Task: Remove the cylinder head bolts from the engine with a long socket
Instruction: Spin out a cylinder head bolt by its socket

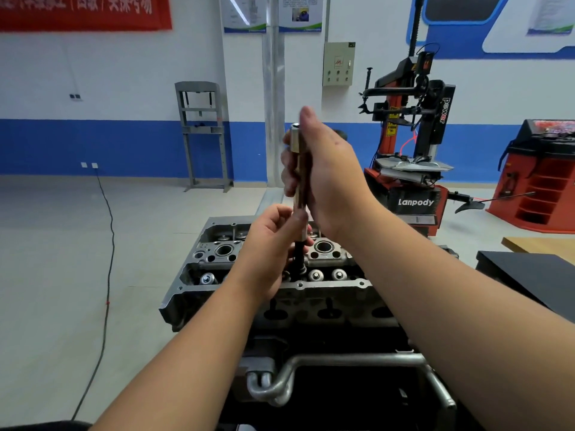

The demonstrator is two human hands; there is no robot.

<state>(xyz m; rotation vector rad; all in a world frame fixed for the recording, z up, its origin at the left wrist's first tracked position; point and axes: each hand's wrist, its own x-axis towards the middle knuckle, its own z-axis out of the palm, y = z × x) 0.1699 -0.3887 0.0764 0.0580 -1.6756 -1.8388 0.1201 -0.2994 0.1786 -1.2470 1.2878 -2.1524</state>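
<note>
The right hand (326, 178) was wrapped around the upper part of the long socket (298, 169), which stood upright. Just below it, the left hand (273, 247) pinched the dark lower shaft where it met the cylinder head (326, 290). The head sat directly beneath both hands on a dark stand with a bent metal pipe (311, 368) nearer the person. Beyond the right hand stood a red and black tyre changer (410, 169), with a red cabinet (541, 181) further right. Beyond the left hand a grey press frame (202, 135) stood against the blue-and-white wall, and a black cable (105, 275) trailed over the pale floor.
</note>
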